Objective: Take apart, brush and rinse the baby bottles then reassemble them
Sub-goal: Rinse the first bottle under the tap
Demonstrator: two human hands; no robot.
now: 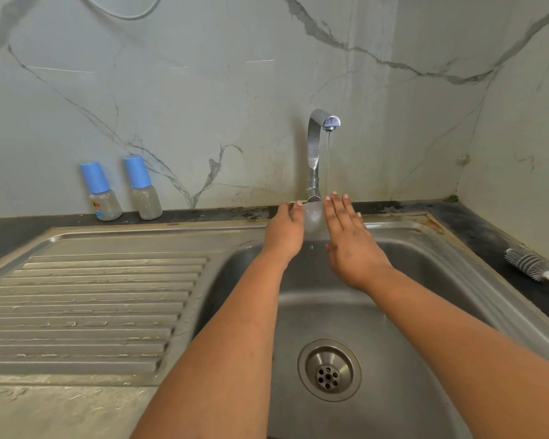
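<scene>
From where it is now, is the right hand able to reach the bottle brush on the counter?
Probably yes. The right hand is open under the tap's stream, and the bottle brush lies uncovered on the counter to its right, past the sink rim. Nothing stands between them.

I can read no words, brands or numbers anywhere here. The nearest thing to a label is a small coloured print, red above and blue below, on the left bottle (103, 193), left of the tap (315, 153); it is too blurred to make out.
</scene>
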